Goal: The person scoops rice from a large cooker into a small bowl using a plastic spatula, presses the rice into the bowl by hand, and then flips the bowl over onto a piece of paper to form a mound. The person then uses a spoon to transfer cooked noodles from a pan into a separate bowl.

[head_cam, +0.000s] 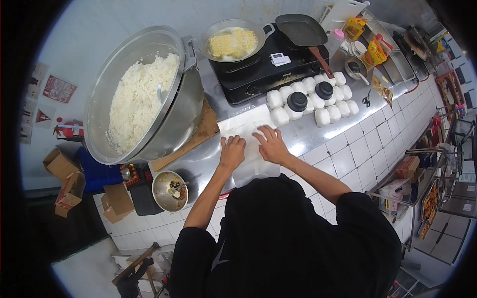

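Note:
Both my hands rest on a sheet of white paper [248, 121] laid on the steel counter. My left hand [233, 151] has its fingertips curled on the paper; whether it grips it cannot be told. My right hand [272, 143] lies beside it with fingers spread over the paper. Several white wrapped bundles [322, 117] stand in rows to the right, with a black round mould [297, 101] and a second black mould [324, 90] on top. At the left, a large metal pot [186, 115] holds cooked white rice [139, 104] and a utensil whose handle shows.
A pan of noodles [233, 41] in liquid sits on the black gas stove [238, 83], beside a grill pan [301, 29]. A steel bowl [158, 190] with food and a spoon stands at the counter's near left. Scissors [367, 100] lie right of the bundles.

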`<action>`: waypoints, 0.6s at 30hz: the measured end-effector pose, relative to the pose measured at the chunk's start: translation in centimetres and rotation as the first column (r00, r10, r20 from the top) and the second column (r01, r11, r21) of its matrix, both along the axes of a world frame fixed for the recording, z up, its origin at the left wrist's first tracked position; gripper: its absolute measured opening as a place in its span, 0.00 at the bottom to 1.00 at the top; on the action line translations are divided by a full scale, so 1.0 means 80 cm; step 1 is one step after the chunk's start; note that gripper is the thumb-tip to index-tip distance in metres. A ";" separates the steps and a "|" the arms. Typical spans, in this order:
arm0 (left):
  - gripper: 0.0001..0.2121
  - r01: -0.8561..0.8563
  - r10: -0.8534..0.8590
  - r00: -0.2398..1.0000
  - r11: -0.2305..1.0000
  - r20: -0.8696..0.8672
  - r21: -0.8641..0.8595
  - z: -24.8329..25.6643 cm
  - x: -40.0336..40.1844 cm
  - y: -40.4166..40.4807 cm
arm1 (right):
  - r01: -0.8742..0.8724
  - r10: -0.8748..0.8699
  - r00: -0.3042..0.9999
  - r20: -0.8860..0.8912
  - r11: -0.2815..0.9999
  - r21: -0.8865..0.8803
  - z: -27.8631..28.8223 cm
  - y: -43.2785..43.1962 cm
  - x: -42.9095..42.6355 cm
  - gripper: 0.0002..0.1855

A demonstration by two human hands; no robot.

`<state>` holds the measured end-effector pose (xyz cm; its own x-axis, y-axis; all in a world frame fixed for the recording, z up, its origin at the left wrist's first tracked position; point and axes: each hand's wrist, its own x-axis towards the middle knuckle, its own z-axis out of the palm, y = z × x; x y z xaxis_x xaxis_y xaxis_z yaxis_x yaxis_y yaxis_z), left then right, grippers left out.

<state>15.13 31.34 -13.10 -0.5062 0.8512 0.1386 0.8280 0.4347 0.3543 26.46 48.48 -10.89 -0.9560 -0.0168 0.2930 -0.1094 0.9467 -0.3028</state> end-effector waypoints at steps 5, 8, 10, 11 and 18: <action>0.07 -0.014 0.017 1.000 0.990 0.021 -0.143 -0.005 0.027 -0.003 | -0.117 -0.011 0.858 0.513 0.969 0.218 -0.016 0.031 -0.021 0.12; 0.10 -0.139 0.145 0.989 0.956 0.004 -0.257 -0.015 0.033 -0.003 | -0.156 0.074 0.943 0.324 0.960 0.233 -0.032 0.038 -0.013 0.09; 0.11 -0.220 0.217 0.975 0.942 -0.039 -0.254 -0.025 0.030 -0.006 | -0.169 0.105 0.954 0.282 0.962 0.215 -0.033 0.039 -0.009 0.08; 0.12 -0.235 0.222 0.972 0.930 -0.077 -0.281 -0.029 0.020 -0.009 | -0.177 0.128 0.963 0.237 0.965 0.196 -0.033 0.039 -0.008 0.08; 0.17 -0.381 0.464 0.886 0.697 -0.023 -0.608 0.031 -0.021 -0.008 | -0.091 0.066 0.980 0.187 0.987 0.129 -0.046 0.046 0.002 0.08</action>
<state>13.48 30.72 -10.60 -0.8092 0.4340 -0.3959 0.4736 0.8807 -0.0026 26.65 52.14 -14.54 -0.9871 -0.1215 0.1039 -0.1399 0.9712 -0.1929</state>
